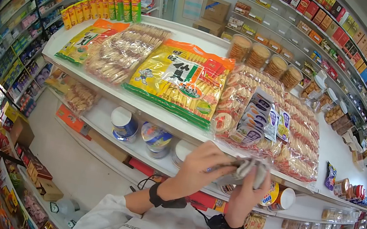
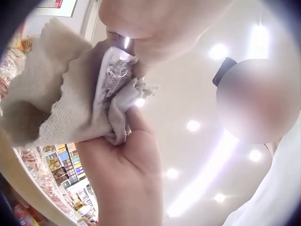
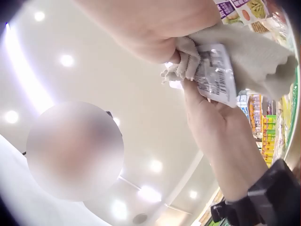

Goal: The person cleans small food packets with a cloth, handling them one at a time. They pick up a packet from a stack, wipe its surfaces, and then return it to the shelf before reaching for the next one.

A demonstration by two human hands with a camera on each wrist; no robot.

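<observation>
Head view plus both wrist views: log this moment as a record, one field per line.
left hand: pinches a silvery packet
right hand: holds a grey-beige cloth against the packet
wrists: black band on each
nearby on white display shelf: purple-labelled packets on top of bagged snacks
further left: large yellow bag; yellow and green tubes behind
lower shelf: lidded tubs
unclear: packet's contents
</observation>
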